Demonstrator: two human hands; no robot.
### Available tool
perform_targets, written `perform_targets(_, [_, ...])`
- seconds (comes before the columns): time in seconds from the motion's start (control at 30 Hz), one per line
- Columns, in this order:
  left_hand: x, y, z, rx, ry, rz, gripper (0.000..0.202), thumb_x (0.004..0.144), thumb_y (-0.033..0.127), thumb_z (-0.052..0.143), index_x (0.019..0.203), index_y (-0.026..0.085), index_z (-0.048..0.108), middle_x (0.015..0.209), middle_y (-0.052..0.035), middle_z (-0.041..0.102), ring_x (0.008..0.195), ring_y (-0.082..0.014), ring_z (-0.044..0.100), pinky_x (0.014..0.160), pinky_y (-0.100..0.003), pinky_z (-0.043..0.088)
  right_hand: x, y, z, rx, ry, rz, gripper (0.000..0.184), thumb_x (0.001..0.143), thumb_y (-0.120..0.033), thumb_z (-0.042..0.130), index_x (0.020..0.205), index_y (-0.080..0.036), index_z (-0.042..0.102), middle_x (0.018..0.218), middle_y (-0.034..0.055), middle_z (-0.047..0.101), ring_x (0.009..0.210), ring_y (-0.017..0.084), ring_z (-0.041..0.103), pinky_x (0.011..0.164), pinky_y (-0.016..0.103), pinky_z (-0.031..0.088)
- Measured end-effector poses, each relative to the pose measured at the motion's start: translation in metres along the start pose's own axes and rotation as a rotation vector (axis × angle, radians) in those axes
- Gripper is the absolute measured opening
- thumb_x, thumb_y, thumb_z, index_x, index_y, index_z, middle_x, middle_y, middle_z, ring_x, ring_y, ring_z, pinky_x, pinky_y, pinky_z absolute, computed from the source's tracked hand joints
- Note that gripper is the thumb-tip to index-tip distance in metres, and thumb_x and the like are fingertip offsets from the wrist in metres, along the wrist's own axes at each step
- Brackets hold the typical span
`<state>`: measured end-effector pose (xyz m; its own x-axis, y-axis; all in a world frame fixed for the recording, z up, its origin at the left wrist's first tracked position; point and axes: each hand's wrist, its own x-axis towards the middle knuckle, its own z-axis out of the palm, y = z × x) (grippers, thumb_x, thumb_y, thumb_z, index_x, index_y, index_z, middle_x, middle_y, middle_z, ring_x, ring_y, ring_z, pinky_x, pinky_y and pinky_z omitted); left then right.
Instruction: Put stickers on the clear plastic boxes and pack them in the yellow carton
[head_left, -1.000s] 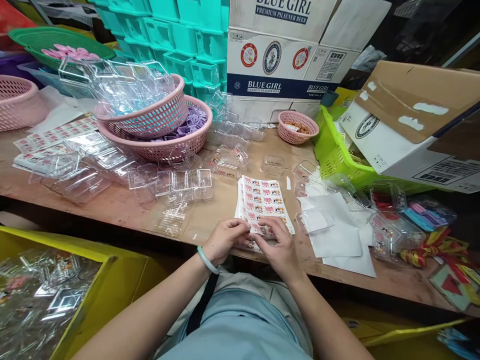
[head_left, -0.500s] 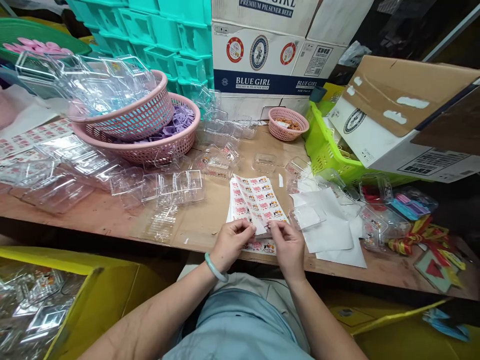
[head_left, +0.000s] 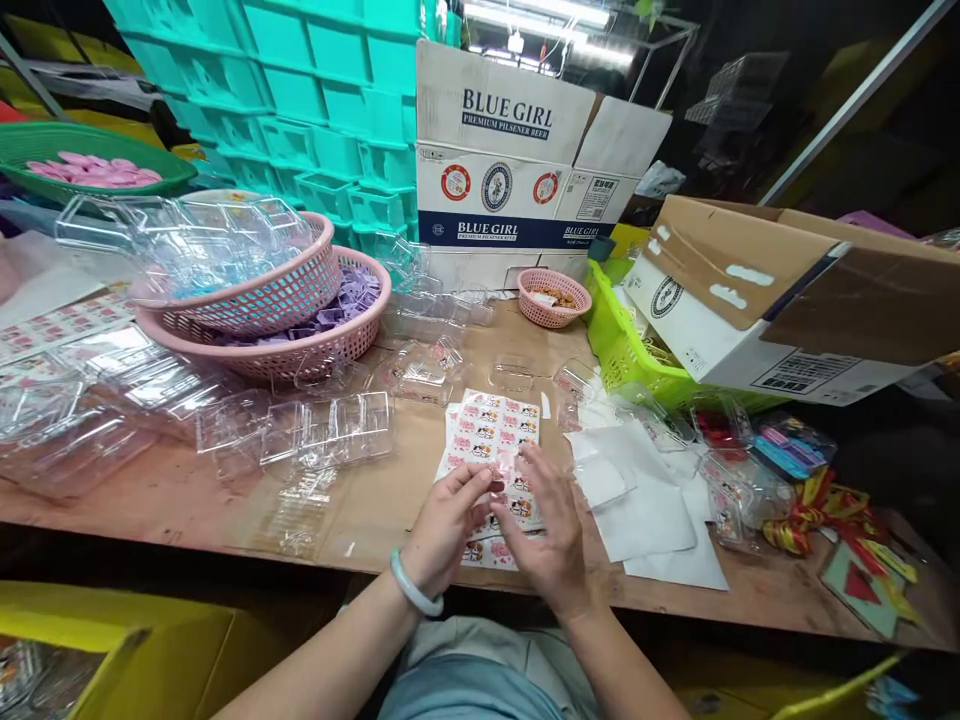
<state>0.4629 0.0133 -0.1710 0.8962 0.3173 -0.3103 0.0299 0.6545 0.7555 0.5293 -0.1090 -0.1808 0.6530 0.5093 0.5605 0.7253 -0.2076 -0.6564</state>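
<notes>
Left hand [head_left: 448, 520] pinches edge of sticker sheet [head_left: 491, 425]; right hand [head_left: 551, 535] open, flat, pinning it to table [head_left: 390, 485]. I'd peel slow, low angle, avoid tearing.

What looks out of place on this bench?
The upper pink basket sits tilted in the lower pink basket, heaped with clear boxes past its rim. More loose boxes lie scattered on the table. At right, a cardboard box leans askew on the green basket.
</notes>
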Motion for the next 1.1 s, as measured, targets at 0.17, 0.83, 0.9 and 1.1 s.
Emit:
perform_targets(0.17, [0.022,0.005,-0.007,0.247,-0.109,0.067,0.028,0.081,0.041,0.064,0.093,0.017,0.068,0.100,-0.0083,0.069,0.097,-0.0203,0.063,0.090,-0.037,0.051,0.022,0.026,-0.004,0.488,-0.094,0.539,0.032,0.086,-0.042,0.060,0.105,-0.018,0.067,0.102,0.0086,0.072,0.094,0.026,0.068,0.082,0.043,0.057])
perform_targets(0.83, [0.052,0.027,-0.015,1.162,0.038,0.935,0.084,0.082,0.021,0.064,0.149,0.027,0.016,0.160,-0.0142,0.002,0.147,-0.0320,0.002,0.115,-0.056,0.021,0.125,0.033,0.034,-0.016,-0.134,0.197,0.093,0.071,-0.042,0.073,0.145,-0.024,0.020,0.116,0.0106,0.054,0.101,0.025,0.058,0.090,0.044,0.049])
perform_targets(0.9, [0.055,0.031,-0.012,1.034,0.050,0.933,0.082,0.079,0.021,0.067,0.147,0.030,0.022,0.160,-0.0121,0.004,0.147,-0.0313,0.007,0.115,-0.053,0.023,0.095,0.006,0.026,0.088,-0.148,0.154,0.077,0.077,-0.037,0.069,0.141,-0.026,0.028,0.124,0.0112,0.050,0.108,0.025,0.055,0.096,0.044,0.047])
perform_targets(1.1, [0.036,0.035,-0.032,0.296,-0.058,0.326,0.067,0.074,0.023,0.075,0.132,0.029,0.043,0.137,-0.0092,0.048,0.126,-0.0255,0.049,0.105,-0.042,0.041,0.057,-0.003,-0.001,0.577,0.005,0.325,0.028,0.086,-0.032,0.062,0.112,-0.027,0.055,0.107,0.0035,0.061,0.102,0.018,0.059,0.097,0.038,0.045])
